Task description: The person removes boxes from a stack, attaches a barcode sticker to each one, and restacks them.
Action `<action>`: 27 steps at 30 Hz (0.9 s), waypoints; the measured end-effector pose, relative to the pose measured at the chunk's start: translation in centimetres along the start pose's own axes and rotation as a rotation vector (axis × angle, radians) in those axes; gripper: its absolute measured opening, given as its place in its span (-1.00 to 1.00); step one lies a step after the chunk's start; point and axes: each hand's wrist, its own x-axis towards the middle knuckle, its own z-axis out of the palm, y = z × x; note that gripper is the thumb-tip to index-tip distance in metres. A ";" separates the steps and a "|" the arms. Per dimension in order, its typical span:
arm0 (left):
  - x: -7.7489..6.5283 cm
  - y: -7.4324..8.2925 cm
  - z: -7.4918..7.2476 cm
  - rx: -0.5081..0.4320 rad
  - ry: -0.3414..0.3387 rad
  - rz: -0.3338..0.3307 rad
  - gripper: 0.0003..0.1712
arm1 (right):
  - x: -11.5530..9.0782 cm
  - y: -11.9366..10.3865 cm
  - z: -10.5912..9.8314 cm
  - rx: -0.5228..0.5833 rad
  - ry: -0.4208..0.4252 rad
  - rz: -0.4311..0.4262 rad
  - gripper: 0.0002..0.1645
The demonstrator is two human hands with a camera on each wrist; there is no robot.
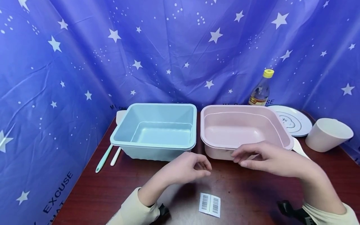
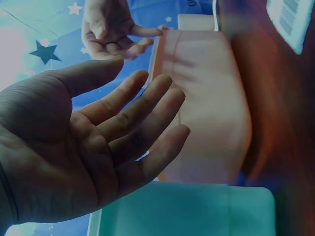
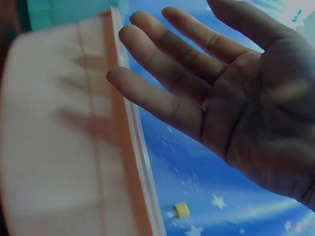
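Note:
My left hand (image 1: 187, 167), fingers loosely bent and holding nothing, hovers in front of the gap between a light blue plastic basin (image 1: 160, 151) and a pink one. The right hand (image 1: 267, 159) is held over the near right side of the pink basin (image 1: 222, 153), overlapping its rim in the head view. Its palm and slightly spread fingers (image 3: 162, 98) show bare in the right wrist view. In the left wrist view the left palm is likewise bare, with its fingers (image 2: 142, 108) extended. Both basins look hollow, with only their floors showing inside.
A barcode label card (image 1: 209, 204) lies near the table's front. Green (image 1: 103, 159) and white handles (image 1: 115, 157) stick out left of the blue basin. At right are a yellow-capped bottle (image 1: 260, 92), a white plate (image 1: 299, 120), a tilted cup (image 1: 327, 134) and a white handle (image 1: 299, 147).

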 end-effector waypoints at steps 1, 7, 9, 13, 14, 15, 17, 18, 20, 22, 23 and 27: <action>-0.1 -0.1 0.1 0.009 -0.008 0.000 -0.95 | 0.4 0.0 0.4 0.012 -0.021 0.001 -0.66; -0.4 -0.9 0.4 0.058 -0.044 -0.023 -0.91 | 1.9 0.1 2.2 0.025 -0.116 0.043 -0.70; -0.5 -1.2 0.6 0.067 -0.055 -0.035 -0.89 | 2.2 0.2 2.7 0.032 -0.136 0.059 -0.69; -0.9 -1.7 1.1 0.090 -0.085 -0.053 -0.84 | 2.9 0.5 3.7 0.055 -0.175 0.068 -0.67; -1.0 -1.9 1.3 0.098 -0.093 -0.058 -0.83 | 3.1 0.5 3.9 0.060 -0.186 0.069 -0.67; -1.1 -2.0 1.4 0.104 -0.100 -0.063 -0.83 | 3.3 0.6 4.2 0.063 -0.199 0.071 -0.66; -1.2 -2.3 1.7 0.121 -0.116 -0.069 -0.82 | 3.7 0.7 4.7 0.068 -0.223 0.078 -0.67; -1.3 -2.4 1.8 0.125 -0.123 -0.073 -0.82 | 3.9 0.8 5.0 0.070 -0.235 0.083 -0.67; -1.3 -2.6 1.9 0.135 -0.136 -0.076 -0.82 | 4.3 0.8 5.7 0.065 -0.255 0.106 -0.68; -1.2 -2.7 1.9 0.145 -0.150 -0.076 -0.81 | 4.6 0.8 6.4 0.063 -0.271 0.126 -0.71; -1.2 -2.7 1.9 0.150 -0.158 -0.076 -0.81 | 4.7 0.8 6.8 0.065 -0.278 0.138 -0.72; -1.2 -2.9 1.4 0.154 -0.183 -0.074 -0.82 | 5.2 0.8 8.1 0.039 -0.302 0.181 -0.72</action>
